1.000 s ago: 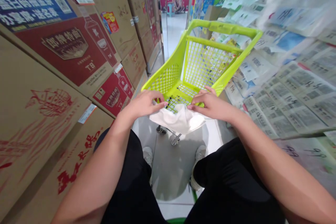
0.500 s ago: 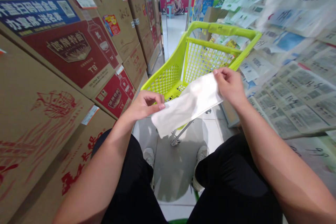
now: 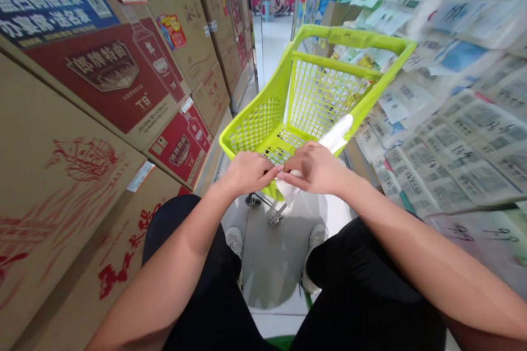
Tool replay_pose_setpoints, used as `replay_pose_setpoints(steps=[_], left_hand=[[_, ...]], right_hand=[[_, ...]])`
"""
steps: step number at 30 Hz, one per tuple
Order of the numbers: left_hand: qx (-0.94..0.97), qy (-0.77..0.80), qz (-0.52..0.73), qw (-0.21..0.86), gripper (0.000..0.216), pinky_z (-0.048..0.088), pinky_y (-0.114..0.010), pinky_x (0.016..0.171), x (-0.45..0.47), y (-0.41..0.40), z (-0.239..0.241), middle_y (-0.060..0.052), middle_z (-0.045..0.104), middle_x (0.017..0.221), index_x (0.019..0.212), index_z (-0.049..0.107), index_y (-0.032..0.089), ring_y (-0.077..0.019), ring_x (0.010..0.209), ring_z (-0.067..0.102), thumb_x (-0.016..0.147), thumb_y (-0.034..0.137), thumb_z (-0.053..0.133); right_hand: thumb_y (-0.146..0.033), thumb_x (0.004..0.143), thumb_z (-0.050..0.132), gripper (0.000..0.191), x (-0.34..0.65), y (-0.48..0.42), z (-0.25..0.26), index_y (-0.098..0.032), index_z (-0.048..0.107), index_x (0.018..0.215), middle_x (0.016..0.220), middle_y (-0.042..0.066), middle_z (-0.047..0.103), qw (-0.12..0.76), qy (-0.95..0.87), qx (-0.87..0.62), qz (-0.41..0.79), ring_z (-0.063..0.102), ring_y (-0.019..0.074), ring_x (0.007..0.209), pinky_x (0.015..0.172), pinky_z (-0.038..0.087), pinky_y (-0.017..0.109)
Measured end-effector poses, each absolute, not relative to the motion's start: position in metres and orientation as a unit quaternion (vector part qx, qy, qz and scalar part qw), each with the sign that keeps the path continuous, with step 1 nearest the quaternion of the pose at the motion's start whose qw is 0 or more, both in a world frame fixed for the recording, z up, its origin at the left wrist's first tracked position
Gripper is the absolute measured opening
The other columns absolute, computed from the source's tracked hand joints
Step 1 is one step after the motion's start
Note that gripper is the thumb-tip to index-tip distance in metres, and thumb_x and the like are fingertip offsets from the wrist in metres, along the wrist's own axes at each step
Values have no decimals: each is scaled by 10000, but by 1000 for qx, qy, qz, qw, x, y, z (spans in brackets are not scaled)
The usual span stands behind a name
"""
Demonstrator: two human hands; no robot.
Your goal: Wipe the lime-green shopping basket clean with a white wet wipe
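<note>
My left hand [image 3: 248,171] and my right hand [image 3: 313,167] meet fingertip to fingertip over the near rim of a lime-green shopping cart [image 3: 263,123]. Both pinch a white cloth [image 3: 336,134], folded narrow. One end of it sticks up past my right hand toward the cart's right side; a small part hangs below the fingers. My legs in black trousers and white shoes show beneath.
Stacked cardboard cartons [image 3: 102,82] with red and blue labels wall the left side. Shelves of white packaged goods [image 3: 461,98] line the right. A narrow tiled aisle [image 3: 274,44] runs ahead behind the cart. The cart's wheels [image 3: 274,220] stand just before my feet.
My right hand, which had drawn the cloth out up and to the right, has come back down to meet the left. The cloth went from stretched open to folded narrow between both hands.
</note>
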State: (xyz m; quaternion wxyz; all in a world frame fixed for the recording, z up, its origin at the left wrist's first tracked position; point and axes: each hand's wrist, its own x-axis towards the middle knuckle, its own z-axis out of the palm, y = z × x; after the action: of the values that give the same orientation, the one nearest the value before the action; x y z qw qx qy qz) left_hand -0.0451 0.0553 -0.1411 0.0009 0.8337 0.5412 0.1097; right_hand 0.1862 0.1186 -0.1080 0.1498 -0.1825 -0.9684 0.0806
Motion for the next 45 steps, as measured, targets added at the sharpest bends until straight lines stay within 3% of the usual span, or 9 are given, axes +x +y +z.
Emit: replay_pose_setpoints(steps=[4, 9, 17, 20, 26, 30, 36, 40, 45], left_hand=[[831, 543, 118, -11, 642, 169, -360, 587, -51, 56, -141, -97, 768, 724, 655, 708, 211, -216, 625, 649, 1118, 470, 348], [830, 544, 119, -36, 609, 173, -365, 574, -48, 59, -144, -96, 771, 725, 647, 706, 217, -222, 621, 646, 1094, 463, 374], [819, 557, 136, -25, 407, 172, -362, 590, -58, 66, -141, -92, 751, 680, 570, 632, 219, -238, 636, 648, 928, 372, 514], [819, 555, 149, -10, 348, 167, -354, 591, -69, 69, -141, -60, 717, 638, 523, 552, 220, -206, 608, 603, 850, 336, 534], [822, 539, 184, -12, 323, 178, -350, 585, -81, 81, -151, -37, 645, 597, 507, 483, 228, -191, 583, 527, 812, 318, 540], [795, 535, 281, -54, 305, 339, -364, 633, -95, 91, -154, -39, 574, 578, 534, 392, 253, -212, 621, 543, 800, 285, 540], [764, 562, 310, -63, 348, 483, -433, 812, -86, 82, -151, -89, 765, 845, 832, 679, 231, -286, 823, 695, 1028, 418, 462], [762, 597, 236, -87, 534, 497, -556, 1065, -64, 81, -157, -161, 793, 866, 860, 766, 178, -350, 888, 735, 1063, 542, 433], [736, 635, 218, -93, 551, 471, -601, 1112, -45, 93, -166, -160, 798, 847, 824, 795, 190, -376, 910, 751, 1014, 669, 601]], right_hand=[[-479, 1149, 276, 653, 186, 135, -122, -221, 696, 720, 689, 54, 658, 134, -962, -237, -35, 534, 206, 682, 770, 320, 395], [-355, 1098, 267, 552, 215, 184, -121, -216, 653, 728, 716, 101, 669, 165, -927, -319, -111, 537, 247, 722, 803, 312, 428], [-409, 1148, 341, 469, 163, 105, -144, -224, 703, 913, 886, 58, 745, 183, -971, -143, -59, 596, 235, 850, 802, 314, 403], [-492, 1121, 368, 481, 175, 137, -139, -222, 694, 894, 876, 80, 737, 185, -963, -184, -73, 599, 254, 849, 807, 322, 405], [-349, 1058, 340, 426, 210, 201, -126, -221, 668, 817, 810, 118, 719, 210, -902, -361, -110, 576, 288, 850, 848, 337, 433], [-419, 1122, 332, 476, 177, 160, -141, -201, 739, 1010, 979, 115, 772, 218, -924, -307, -73, 586, 302, 989, 959, 346, 447], [-532, 1158, 324, 572, 149, 141, -150, -161, 692, 1391, 1270, 145, 730, 215, -948, -223, -71, 555, 323, 1216, 1164, 324, 445], [-483, 1149, 317, 530, 190, 199, -139, -170, 732, 1250, 1176, 142, 743, 213, -928, -295, -86, 593, 318, 1113, 1080, 386, 445], [-405, 1105, 337, 462, 232, 247, -135, -178, 739, 1088, 1052, 147, 710, 260, -870, -398, -130, 585, 328, 1088, 1064, 408, 457]])
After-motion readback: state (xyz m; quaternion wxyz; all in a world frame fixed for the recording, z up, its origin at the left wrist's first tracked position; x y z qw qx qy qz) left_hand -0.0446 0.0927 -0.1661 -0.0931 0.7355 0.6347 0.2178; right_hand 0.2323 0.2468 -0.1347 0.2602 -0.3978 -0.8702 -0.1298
